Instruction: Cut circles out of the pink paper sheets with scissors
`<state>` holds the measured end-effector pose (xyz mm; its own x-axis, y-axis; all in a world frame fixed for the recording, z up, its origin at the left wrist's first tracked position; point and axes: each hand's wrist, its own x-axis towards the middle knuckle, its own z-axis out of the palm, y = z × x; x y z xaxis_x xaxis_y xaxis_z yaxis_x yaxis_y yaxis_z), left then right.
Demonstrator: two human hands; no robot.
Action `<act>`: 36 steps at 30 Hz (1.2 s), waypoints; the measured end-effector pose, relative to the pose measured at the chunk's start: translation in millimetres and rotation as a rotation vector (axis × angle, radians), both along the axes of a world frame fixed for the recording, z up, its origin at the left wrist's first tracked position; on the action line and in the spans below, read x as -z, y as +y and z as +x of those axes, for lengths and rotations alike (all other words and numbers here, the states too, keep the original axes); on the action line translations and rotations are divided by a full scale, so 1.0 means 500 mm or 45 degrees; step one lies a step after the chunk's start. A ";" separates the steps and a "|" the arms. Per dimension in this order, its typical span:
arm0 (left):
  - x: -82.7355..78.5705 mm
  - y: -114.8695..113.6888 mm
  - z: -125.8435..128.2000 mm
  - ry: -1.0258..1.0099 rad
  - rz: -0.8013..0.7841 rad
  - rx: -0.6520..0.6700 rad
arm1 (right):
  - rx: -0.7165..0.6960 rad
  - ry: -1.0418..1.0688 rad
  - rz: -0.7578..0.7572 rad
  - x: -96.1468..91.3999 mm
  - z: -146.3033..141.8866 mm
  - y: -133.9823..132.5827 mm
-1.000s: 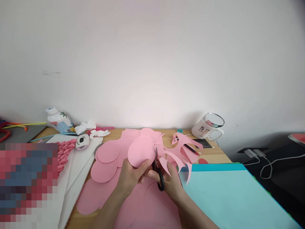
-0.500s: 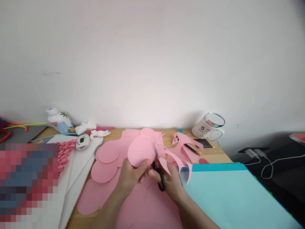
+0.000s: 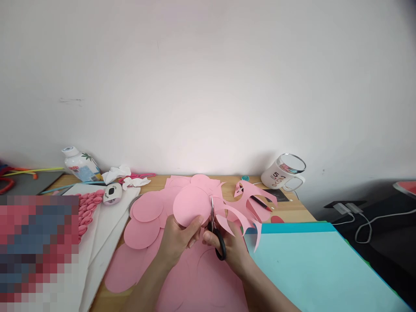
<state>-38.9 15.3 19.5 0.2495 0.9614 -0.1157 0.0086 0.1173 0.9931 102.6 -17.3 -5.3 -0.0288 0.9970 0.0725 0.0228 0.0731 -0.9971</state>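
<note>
A round pink paper disc (image 3: 191,204) is pinched by its lower edge in my left hand (image 3: 182,236), thumb on top. Black-handled scissors (image 3: 221,247) are held in my right hand (image 3: 232,247), blades upward along the disc's right edge. Curved pink paper offcuts (image 3: 238,216) hang just right of the blades, over my right fingers. Below both hands lies a large pink sheet (image 3: 201,286) with faint drawn curves. Several cut pink circles (image 3: 142,234) overlap on the left side of it.
A white mug (image 3: 279,173) stands at the back right, near a dark pencil (image 3: 259,202). Light blue sheets (image 3: 318,264) cover the right. To the left are a white bottle (image 3: 81,164), crumpled tissues (image 3: 116,173), a small white device (image 3: 112,193) and white boards (image 3: 100,251).
The disc has shifted very slightly left, away from the scissor blades. Both hands keep almost the same place and grip.
</note>
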 end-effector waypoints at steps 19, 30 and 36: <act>0.010 0.003 -0.002 -0.034 0.034 -0.022 | -0.120 0.083 -0.048 -0.016 -0.005 -0.002; 0.010 -0.001 0.001 0.037 0.007 -0.057 | -0.137 0.201 0.029 0.006 -0.010 0.005; 0.007 -0.001 0.001 0.023 -0.003 -0.031 | -0.129 0.192 -0.007 0.002 -0.010 0.003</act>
